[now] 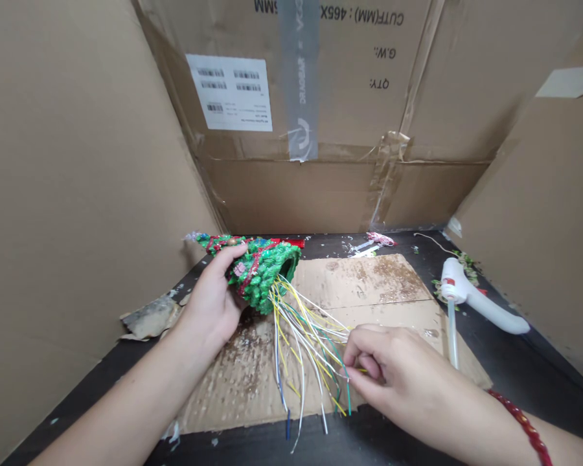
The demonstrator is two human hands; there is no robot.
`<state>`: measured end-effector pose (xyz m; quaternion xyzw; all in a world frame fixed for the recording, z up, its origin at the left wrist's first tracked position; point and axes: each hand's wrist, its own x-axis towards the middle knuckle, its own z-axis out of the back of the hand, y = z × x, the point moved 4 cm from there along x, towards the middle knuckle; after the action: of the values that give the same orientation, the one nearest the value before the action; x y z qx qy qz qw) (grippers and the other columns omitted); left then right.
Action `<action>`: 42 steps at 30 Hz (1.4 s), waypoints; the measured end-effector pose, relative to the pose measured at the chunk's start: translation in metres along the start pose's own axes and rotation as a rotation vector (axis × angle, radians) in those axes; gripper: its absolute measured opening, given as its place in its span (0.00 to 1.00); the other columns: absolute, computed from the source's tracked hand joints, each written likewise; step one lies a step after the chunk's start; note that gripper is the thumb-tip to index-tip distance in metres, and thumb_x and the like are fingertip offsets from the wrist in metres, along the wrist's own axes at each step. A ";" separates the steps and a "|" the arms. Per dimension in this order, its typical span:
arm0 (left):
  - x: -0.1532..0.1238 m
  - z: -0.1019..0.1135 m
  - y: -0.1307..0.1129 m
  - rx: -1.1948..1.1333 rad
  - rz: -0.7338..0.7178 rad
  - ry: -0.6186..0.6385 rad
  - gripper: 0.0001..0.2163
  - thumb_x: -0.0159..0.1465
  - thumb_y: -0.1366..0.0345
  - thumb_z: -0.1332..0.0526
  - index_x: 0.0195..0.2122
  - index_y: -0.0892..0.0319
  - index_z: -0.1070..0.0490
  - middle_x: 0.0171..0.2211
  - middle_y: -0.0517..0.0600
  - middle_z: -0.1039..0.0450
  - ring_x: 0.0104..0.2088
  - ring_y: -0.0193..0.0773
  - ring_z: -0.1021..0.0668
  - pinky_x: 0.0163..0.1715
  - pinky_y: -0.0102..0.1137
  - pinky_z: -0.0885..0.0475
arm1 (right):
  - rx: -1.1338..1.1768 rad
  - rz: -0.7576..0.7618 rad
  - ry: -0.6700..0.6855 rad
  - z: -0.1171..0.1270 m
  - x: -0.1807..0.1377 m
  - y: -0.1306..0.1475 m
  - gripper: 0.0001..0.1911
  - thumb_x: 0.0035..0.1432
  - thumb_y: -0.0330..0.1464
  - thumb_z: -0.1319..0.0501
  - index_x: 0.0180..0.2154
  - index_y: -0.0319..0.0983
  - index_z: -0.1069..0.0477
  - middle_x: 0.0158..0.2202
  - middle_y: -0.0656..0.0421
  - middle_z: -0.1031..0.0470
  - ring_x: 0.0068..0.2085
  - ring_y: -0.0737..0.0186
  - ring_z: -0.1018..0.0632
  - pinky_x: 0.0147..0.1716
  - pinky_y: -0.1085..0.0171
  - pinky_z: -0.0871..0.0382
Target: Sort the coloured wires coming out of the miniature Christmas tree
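Fingers of the left hand (218,294) grip a small green Christmas tree (267,270) around its side, thumb on top. It is held tipped over above the desk (233,450), pointed end to the left, hollow base facing right; dark red garlands and small coloured ornaments cover its bumpy surface. Yellow, white, green and blue wires (298,323) spill from the base, fanning toward the right hand (391,369), whose thumb and forefinger are pinched on wire; I can't tell how many strands.

Beneath lies a stained cardboard sheet (350,278) on the dark, scrap-littered desk. Tall cardboard rises left, behind and right; the back panel bears a white label (230,94), grey tape (298,77) and upside-down print. Far right rests a white glue gun (495,307).
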<state>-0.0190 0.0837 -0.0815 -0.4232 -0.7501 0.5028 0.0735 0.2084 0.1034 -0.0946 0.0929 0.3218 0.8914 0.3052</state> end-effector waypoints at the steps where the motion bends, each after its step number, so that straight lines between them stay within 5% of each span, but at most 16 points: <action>1: 0.000 0.000 0.000 0.000 0.002 -0.003 0.07 0.56 0.71 0.39 0.37 0.62 0.29 0.38 0.50 0.30 0.30 0.30 0.27 0.34 0.22 0.29 | 0.001 0.002 -0.005 0.000 0.000 0.000 0.07 0.48 0.24 0.45 0.29 0.40 0.32 0.21 0.64 0.37 0.24 0.71 0.36 0.24 0.69 0.48; 14: 0.002 0.000 0.001 -0.013 0.003 -0.008 0.07 0.57 0.71 0.39 0.37 0.63 0.29 0.38 0.50 0.30 0.29 0.29 0.28 0.35 0.22 0.29 | -0.078 0.065 -0.128 0.006 -0.002 -0.002 0.06 0.59 0.28 0.49 0.32 0.42 0.35 0.33 0.63 0.34 0.30 0.67 0.33 0.30 0.65 0.44; 20: 0.002 -0.001 0.001 -0.015 -0.008 -0.003 0.07 0.57 0.71 0.40 0.38 0.63 0.29 0.37 0.50 0.30 0.28 0.28 0.28 0.35 0.21 0.29 | 0.015 -0.033 -0.058 0.007 -0.002 -0.003 0.05 0.57 0.29 0.49 0.32 0.43 0.36 0.22 0.65 0.36 0.24 0.68 0.36 0.24 0.67 0.46; 32: 0.003 0.000 0.001 -0.007 0.006 -0.004 0.09 0.57 0.71 0.40 0.40 0.63 0.28 0.37 0.51 0.31 0.28 0.28 0.28 0.36 0.23 0.29 | 0.128 -0.008 -0.078 0.013 -0.003 -0.002 0.04 0.60 0.30 0.48 0.32 0.41 0.37 0.33 0.62 0.35 0.35 0.66 0.34 0.34 0.64 0.42; 42: 0.004 0.002 0.001 -0.025 -0.010 -0.011 0.07 0.56 0.71 0.39 0.37 0.62 0.28 0.37 0.50 0.31 0.28 0.28 0.28 0.35 0.22 0.29 | 0.137 0.040 -0.095 0.024 -0.012 0.010 0.11 0.61 0.29 0.55 0.32 0.41 0.35 0.32 0.60 0.34 0.34 0.65 0.32 0.31 0.64 0.42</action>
<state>-0.0221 0.0858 -0.0848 -0.4174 -0.7589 0.4955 0.0664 0.2212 0.1024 -0.0694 0.1623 0.3651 0.8679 0.2952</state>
